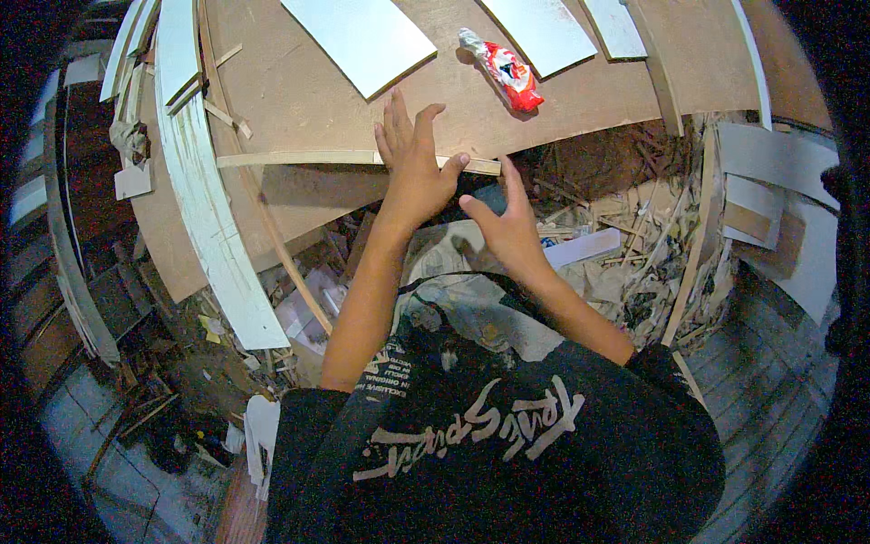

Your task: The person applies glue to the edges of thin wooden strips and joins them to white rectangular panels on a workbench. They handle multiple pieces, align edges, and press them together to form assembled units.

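Note:
A thin pale wooden strip point(299, 158) lies along the near edge of a broad brown board point(317, 113). My left hand point(412, 181) rests over the strip with its fingers spread onto the board and its thumb on the strip. At the strip's right end is my right hand point(515, 227). Its index finger reaches up against that end, and its thumb is held apart, lower down. The other right fingers are mostly hidden. Beyond my hands, a crumpled red and white plastic packet point(507, 72) lies on the board.
White panels point(367, 41) lie on the board's far side. A long white plank point(213, 213) and a narrow wooden batten point(285, 245) cross it at the left. Wood scraps and shavings point(634, 218) pile below the board's edge. Grey and white sheets point(779, 172) lean at the right.

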The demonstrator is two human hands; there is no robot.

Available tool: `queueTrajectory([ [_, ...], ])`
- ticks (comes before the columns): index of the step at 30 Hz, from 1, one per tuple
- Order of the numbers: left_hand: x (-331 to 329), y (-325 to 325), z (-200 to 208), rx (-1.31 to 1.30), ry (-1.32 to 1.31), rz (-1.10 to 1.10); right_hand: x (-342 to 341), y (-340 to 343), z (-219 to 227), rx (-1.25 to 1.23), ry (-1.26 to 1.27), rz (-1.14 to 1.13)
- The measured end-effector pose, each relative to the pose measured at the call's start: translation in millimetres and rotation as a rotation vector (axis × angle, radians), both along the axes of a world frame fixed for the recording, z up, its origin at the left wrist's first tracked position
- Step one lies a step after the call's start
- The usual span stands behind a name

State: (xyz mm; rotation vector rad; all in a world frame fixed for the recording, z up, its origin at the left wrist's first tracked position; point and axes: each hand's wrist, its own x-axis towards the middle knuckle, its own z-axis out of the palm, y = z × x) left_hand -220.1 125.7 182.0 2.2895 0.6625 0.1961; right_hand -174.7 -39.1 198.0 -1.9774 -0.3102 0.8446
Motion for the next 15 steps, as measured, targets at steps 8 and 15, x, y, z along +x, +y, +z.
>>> queueTrajectory([
  [8,7,4,3,0.005,0.004,-0.005,-7,-5,-8,-0.087,-0.237,0.091],
  [15,8,5,0,0.026,-0.016,-0.011,-13,-18,-23,-0.226,-0.451,0.226],
])
